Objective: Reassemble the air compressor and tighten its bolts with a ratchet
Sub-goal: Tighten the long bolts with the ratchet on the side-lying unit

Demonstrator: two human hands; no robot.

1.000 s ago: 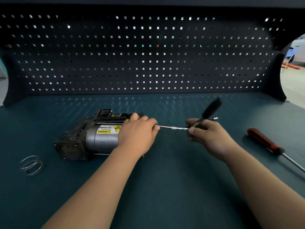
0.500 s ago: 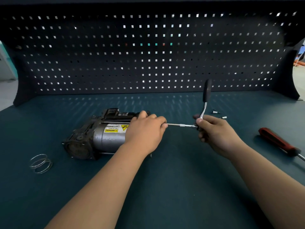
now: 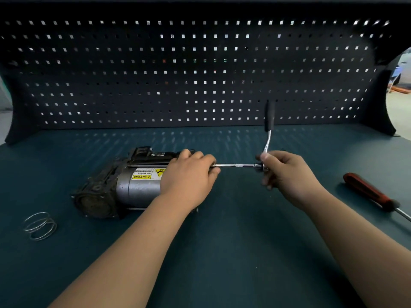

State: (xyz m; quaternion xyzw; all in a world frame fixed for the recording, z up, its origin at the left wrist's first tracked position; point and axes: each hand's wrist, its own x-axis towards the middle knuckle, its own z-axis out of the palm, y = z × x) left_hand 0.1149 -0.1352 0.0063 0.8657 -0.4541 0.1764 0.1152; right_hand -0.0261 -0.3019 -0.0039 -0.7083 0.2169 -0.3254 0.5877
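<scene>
Teal bench top [image 3: 222, 252] right across, and there lay the air compressor [image 3: 124, 187] on its side, left of centre, its grimy black end facing near-left and its silver drum showing a yellow warning label [image 3: 144, 174]. The left hand [image 3: 189, 177] was down over the drum's right end, fingers curled round it, holding it firm. From under those fingers a slim chrome extension bar [image 3: 235, 166] ran level to the right, straight into the ratchet [image 3: 268, 121]. The right hand [image 3: 289, 174] gripped the ratchet's head, thumb on top, fingers curled beneath. The black handle stood up and away, towards the dark pegboard [image 3: 200, 74] at the far side. Whether the bar's tip sat on a bolt, the left hand hid. Well off to the right, a red-handled screwdriver [image 3: 367, 191] lay aslant, its shaft running out of view. Near left, a loose wire spring [image 3: 40, 225] sat apart from the compressor's black end.
</scene>
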